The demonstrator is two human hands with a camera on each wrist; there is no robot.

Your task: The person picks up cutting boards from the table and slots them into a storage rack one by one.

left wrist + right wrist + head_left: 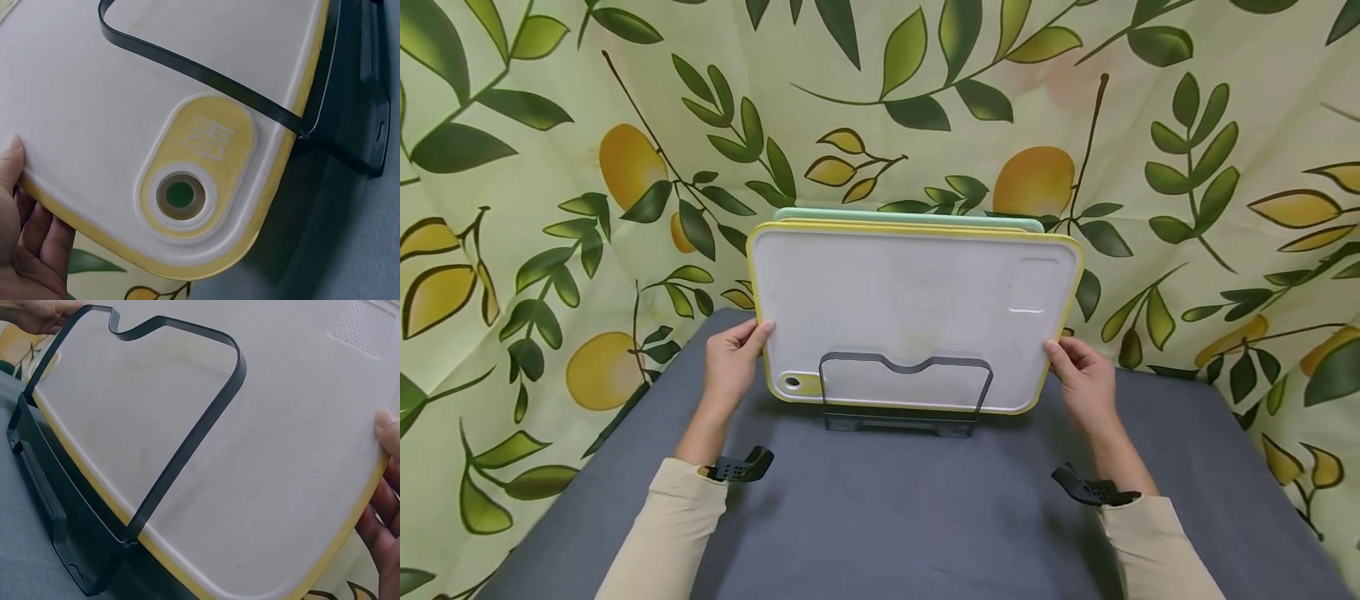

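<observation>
A white cutting board [910,308] with a yellow rim stands on its long edge in a dark metal rack [898,421]. My left hand [732,367] pinches its left edge, thumb on the white face and fingers behind. On the opposite edge, my right hand [1081,379] grips it the same way. The rack's front wire loop crosses the board's lower face. In the left wrist view a yellow oval with a round hole [181,195] marks one corner. Behind the white board, only the top strip of a mint-green board [910,218] shows.
A grey cloth-covered table [880,508] lies under the rack. Close behind it hangs a curtain [700,150] printed with leaves and yellow-orange fruit. Dark straps [741,465] circle both wrists, below light sleeves [662,525].
</observation>
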